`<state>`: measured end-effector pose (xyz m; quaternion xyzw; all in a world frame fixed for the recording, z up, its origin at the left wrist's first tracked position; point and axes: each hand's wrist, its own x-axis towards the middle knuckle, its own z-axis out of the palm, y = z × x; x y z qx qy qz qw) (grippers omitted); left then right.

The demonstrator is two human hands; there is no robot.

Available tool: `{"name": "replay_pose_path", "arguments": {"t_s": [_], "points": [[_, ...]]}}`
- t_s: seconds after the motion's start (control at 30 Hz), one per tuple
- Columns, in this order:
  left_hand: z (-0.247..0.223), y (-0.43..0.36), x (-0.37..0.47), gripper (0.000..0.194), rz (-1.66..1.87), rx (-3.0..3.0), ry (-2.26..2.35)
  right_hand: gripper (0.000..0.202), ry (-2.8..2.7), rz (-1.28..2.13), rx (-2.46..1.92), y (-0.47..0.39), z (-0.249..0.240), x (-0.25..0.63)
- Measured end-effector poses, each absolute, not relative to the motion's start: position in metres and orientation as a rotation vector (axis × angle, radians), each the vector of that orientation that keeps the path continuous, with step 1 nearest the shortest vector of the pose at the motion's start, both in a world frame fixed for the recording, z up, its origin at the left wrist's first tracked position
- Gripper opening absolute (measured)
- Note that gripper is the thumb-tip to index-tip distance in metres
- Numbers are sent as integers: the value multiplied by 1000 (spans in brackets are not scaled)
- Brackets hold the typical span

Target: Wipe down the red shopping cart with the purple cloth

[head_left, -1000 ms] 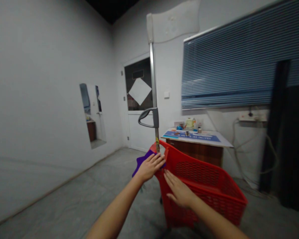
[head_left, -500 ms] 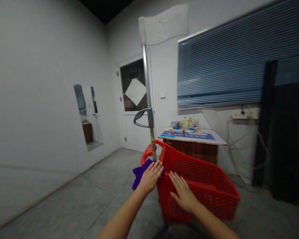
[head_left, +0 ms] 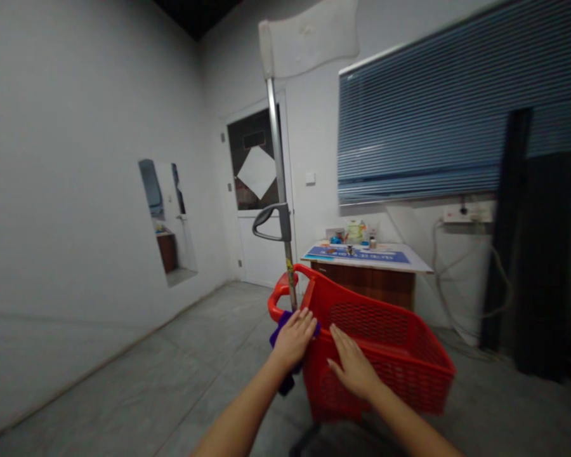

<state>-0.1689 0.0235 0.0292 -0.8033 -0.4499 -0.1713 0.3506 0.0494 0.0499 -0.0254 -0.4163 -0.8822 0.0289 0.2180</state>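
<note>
A red plastic shopping cart (head_left: 394,374) with meshed sides stands in front of me. My left hand (head_left: 295,337) presses a purple cloth (head_left: 280,327) against the cart's near corner, by the red handle (head_left: 275,303). Part of the cloth hangs below my palm, and the rest is hidden under my fingers. On the cart's near side rests my right hand (head_left: 354,367), its fingers stretched out along the rim and holding nothing. From the handle end a metal pole (head_left: 278,143) rises, with a grey loop grip (head_left: 271,222) and a pale, blank sign board (head_left: 311,41) on top.
Behind the cart is a desk (head_left: 364,279) with small bottles and boxes on it. A white door (head_left: 261,247) and a wall mirror (head_left: 169,222) are to the left. Dark panels (head_left: 545,254) lean at the right, near loose cables (head_left: 440,279).
My left hand has slid slightly right along the rim, and the purple cloth has bunched and now hangs lower. The right hand has shifted slightly right too.
</note>
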Motion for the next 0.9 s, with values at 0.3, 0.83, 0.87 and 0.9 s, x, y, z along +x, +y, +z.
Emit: {"name": "replay_pose_path", "arguments": {"t_s": [0.3, 0.83, 0.87, 0.9], "points": [[8, 18, -162, 58, -492, -2019, -1207, 82, -2431, 14, -1148, 43, -31, 48], [-77, 24, -151, 69, -1525, -1492, -1716, 93, -2655, 95, -1049, 9, -7, 26], [-80, 24, -148, 68, -1587, -1480, -1743, 92, -2681, 94, -1018, 10, -4, 27], [-82, 24, -146, 67, -1630, -1474, -1767, 91, -2713, 86, -979, 13, 0, 28]]}}
